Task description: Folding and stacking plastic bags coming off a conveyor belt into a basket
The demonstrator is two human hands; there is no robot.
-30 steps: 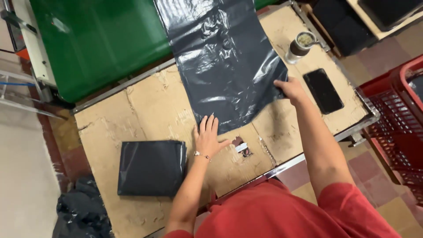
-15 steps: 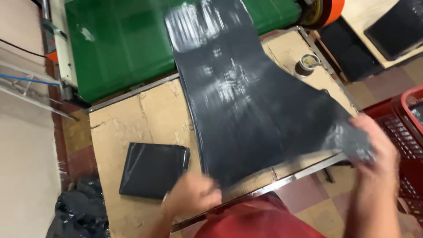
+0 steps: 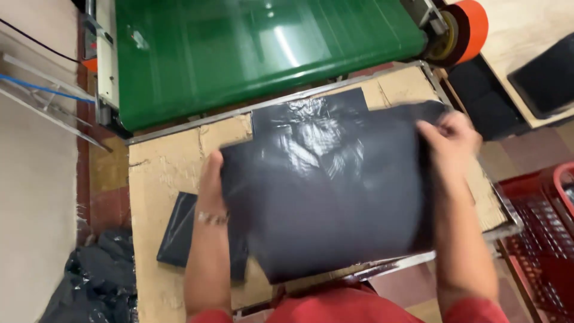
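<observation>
A large black plastic bag (image 3: 323,197) lies folded over on the cardboard-covered table (image 3: 161,167), its shiny lower layer showing at the far edge. My left hand (image 3: 212,176) grips the bag's left edge. The bag's upper right corner is pinched in my right hand (image 3: 451,134). The folded upper layer is blurred with motion. A flat black packet (image 3: 179,230) lies on the table just left of my left forearm, partly hidden by it.
A green conveyor belt (image 3: 263,48) runs along the far side of the table, with an orange roller (image 3: 472,27) at its right end. A red plastic basket (image 3: 544,233) stands at the right. Crumpled black plastic (image 3: 95,281) lies on the floor at the lower left.
Both hands have taken the bag's near end and folded it away from me over the rest. The view has tilted toward the conveyor; the tape roll and phone are out of sight.
</observation>
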